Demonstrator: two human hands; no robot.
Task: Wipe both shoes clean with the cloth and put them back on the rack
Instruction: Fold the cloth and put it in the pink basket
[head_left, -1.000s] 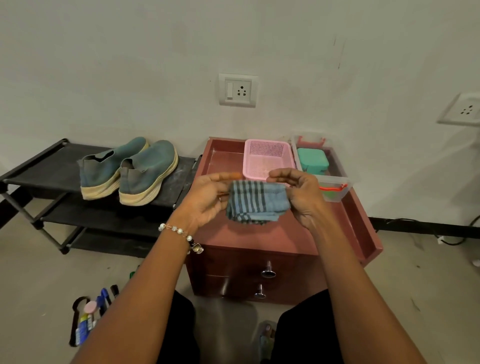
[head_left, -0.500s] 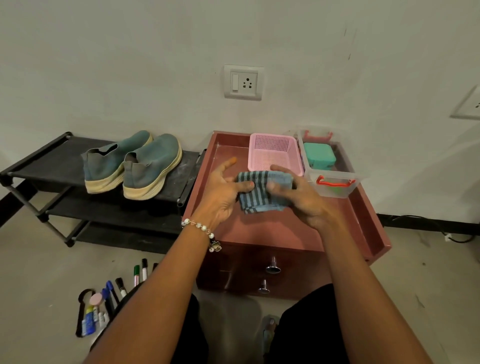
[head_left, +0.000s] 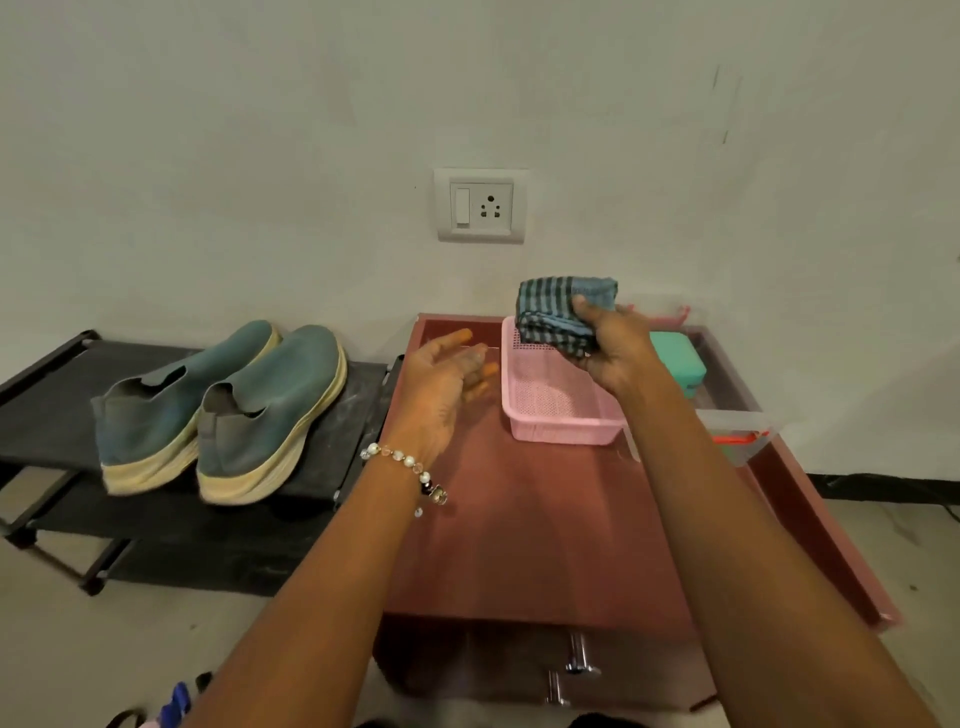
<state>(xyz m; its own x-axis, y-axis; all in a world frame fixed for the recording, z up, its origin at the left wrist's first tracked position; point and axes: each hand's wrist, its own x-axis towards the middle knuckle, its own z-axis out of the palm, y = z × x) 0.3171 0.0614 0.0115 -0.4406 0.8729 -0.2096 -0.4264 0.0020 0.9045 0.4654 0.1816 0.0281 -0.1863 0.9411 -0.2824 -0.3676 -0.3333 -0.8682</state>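
Two teal slip-on shoes with cream soles stand side by side on the top shelf of the black rack: the left shoe and the right shoe. My right hand grips a folded blue-and-black striped cloth, held up above the pink basket. My left hand hovers empty with relaxed fingers over the left side of the red-brown cabinet top, between the shoes and the basket.
A clear box with a red handle holds a green container at the cabinet's back right. The cabinet has raised side rims and a drawer with metal handles. Markers lie on the floor at lower left.
My left hand let go of the cloth and drew back to the left. My right hand lifted the folded cloth up and back, over the pink basket.
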